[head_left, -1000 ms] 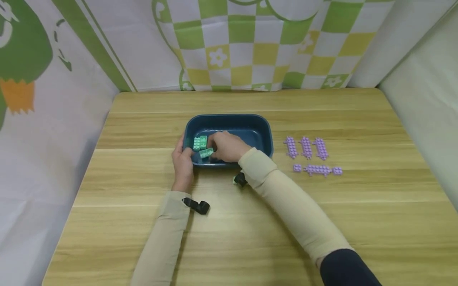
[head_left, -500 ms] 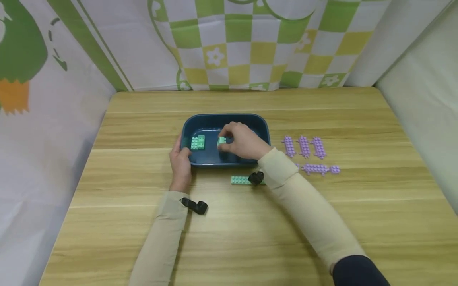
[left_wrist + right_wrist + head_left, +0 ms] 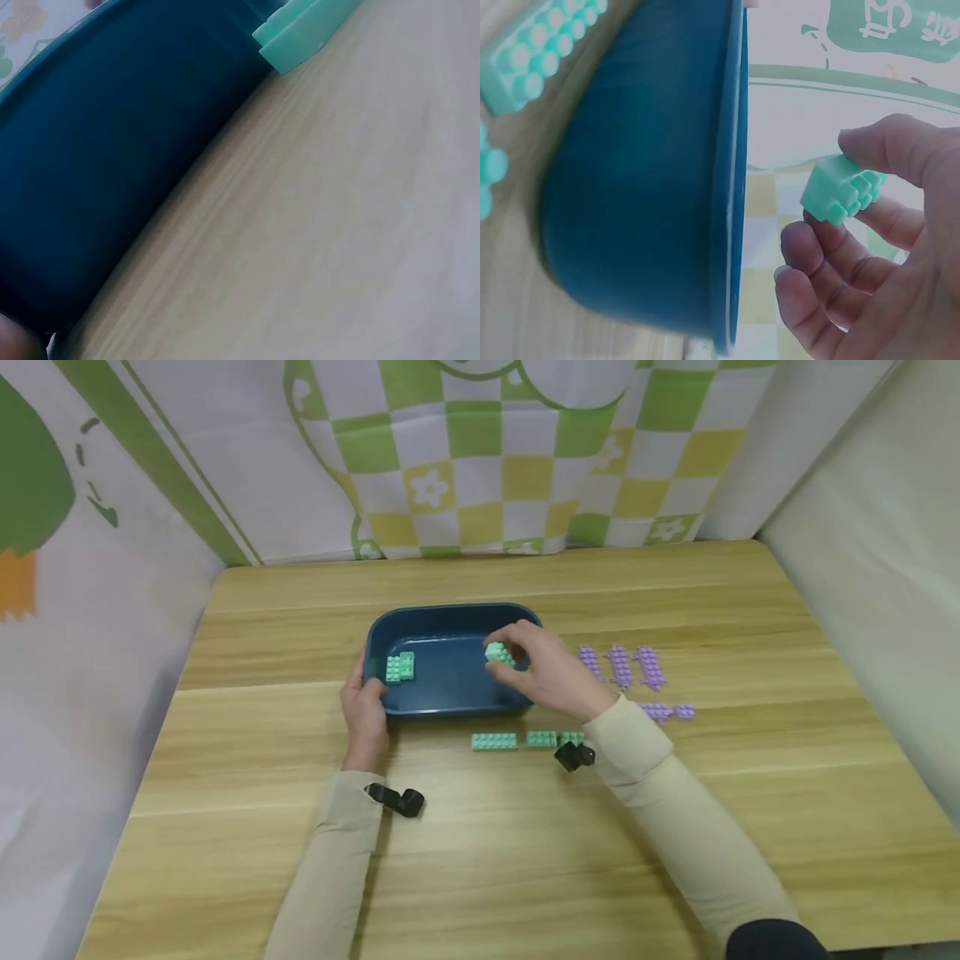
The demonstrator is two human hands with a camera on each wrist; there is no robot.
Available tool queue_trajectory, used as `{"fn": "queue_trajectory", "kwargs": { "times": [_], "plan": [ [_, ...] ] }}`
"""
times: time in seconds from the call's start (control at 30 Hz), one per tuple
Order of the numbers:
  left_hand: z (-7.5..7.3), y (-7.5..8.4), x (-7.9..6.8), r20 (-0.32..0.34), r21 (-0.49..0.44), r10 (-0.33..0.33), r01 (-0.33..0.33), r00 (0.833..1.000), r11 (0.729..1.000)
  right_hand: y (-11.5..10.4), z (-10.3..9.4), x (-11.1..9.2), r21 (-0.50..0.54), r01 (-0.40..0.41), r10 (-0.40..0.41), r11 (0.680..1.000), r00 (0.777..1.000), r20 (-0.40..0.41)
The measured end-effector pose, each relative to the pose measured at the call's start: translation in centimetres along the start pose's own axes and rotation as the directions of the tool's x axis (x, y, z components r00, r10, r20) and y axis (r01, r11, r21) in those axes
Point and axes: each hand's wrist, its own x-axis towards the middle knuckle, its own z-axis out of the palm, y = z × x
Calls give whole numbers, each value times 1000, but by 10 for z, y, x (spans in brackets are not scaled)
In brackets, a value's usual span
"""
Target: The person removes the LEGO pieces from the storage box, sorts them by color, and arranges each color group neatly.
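Note:
A dark blue tray (image 3: 450,689) stands on the table, and my left hand (image 3: 366,714) grips its left end, thumb over the rim. Above the tray's right part, my right hand (image 3: 547,668) pinches a mint green building brick (image 3: 497,652) between thumb and fingers; the right wrist view shows its studs on the held brick (image 3: 844,187). Two more green bricks (image 3: 400,667) lie side by side in the tray's left end. On the table in front of the tray, a row of green bricks holds a long one (image 3: 493,742), a shorter one (image 3: 541,739) and another (image 3: 572,738) partly behind the wrist camera.
Right of the tray lie three purple studded pieces (image 3: 619,667) side by side. Nearer are another purple piece (image 3: 656,711), partly covered by the right arm, and a small purple brick (image 3: 684,711). A checked cloth (image 3: 480,468) hangs behind the table.
My right hand has lifted a green brick from the tray floor and carried it rightward. Its arm has uncovered the green row in front. The left hand keeps its hold on the tray.

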Motion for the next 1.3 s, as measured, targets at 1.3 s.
{"fn": "queue_trajectory", "kwargs": {
  "times": [1.3],
  "plan": [
    [0, 0, 0, 10, -35, 11, -10, 1000, 999, 41, -19, -62, -59, -73, 69, 996, 996, -57]
  ]
}}
